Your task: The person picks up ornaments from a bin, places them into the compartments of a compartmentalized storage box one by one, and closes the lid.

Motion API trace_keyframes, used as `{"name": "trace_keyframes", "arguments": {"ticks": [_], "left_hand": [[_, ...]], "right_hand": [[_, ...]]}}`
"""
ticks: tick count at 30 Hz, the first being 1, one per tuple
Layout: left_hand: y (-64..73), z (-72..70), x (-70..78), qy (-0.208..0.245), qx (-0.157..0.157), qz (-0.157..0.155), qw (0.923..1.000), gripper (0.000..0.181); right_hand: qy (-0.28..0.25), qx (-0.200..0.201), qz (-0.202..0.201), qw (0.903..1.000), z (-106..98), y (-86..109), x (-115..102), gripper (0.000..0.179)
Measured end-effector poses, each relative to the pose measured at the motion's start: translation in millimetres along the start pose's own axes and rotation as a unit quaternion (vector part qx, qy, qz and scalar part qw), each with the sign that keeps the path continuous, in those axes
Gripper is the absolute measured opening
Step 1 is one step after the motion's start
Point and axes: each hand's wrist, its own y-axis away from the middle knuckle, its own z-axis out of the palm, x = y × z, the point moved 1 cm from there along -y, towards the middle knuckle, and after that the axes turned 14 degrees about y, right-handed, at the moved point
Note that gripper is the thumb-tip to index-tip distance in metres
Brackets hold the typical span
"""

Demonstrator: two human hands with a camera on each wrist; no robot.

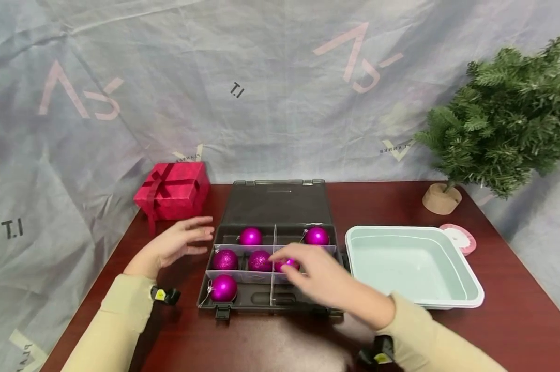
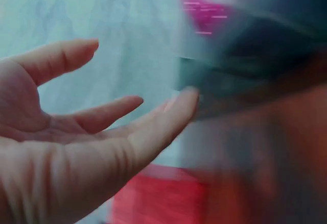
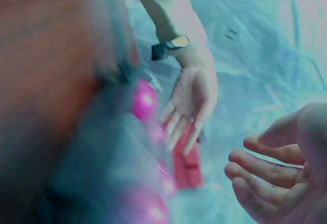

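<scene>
A dark grey case [image 1: 280,206] lies with its lid raised, its tray split by clear dividers. In the compartments sit several magenta Christmas balls, some shiny [image 1: 223,288], some glittery [image 1: 225,260]. My right hand [image 1: 314,268] hovers above the case's middle row in the head view, partly hiding one ball [image 1: 286,265]. Its fingers curve loosely, and the right wrist view shows nothing between them. Left of the case, my left hand [image 1: 179,241] stays in the air with fingers spread and nothing held; the left wrist view shows its palm [image 2: 56,147]. Contact between the right fingertips and the balls cannot be told.
A pale green plastic basin [image 1: 475,297] stands right of the case, with a pink ribbon roll [image 1: 468,240] behind its corner. A small artificial fir tree [image 1: 508,119] rises at the back right. A red gift box [image 1: 177,188] sits at the back left of the dark red table [image 1: 242,341].
</scene>
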Motion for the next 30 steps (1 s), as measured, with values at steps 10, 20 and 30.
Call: {"name": "trace_keyframes", "arguments": {"ticks": [10,20,30], "left_hand": [[-52.5,7.1,65.8,0.004,0.049,0.005,0.9988,0.061],[-94.1,-6.2,50.4,0.089,0.09,-0.114,0.9853,0.077],[-110.6,-7.3,48.5,0.145,0.062,-0.199,0.9673,0.085]], "right_hand": [[-0.38,-0.026,0.218,0.8987,-90.4,-28.4,86.3,0.047],[-0.52,-0.106,0.347,0.7732,-76.7,-54.7,173.6,0.067],[-0.519,-0.15,0.406,0.7375,-47.1,-69.4,204.8,0.075]]}}
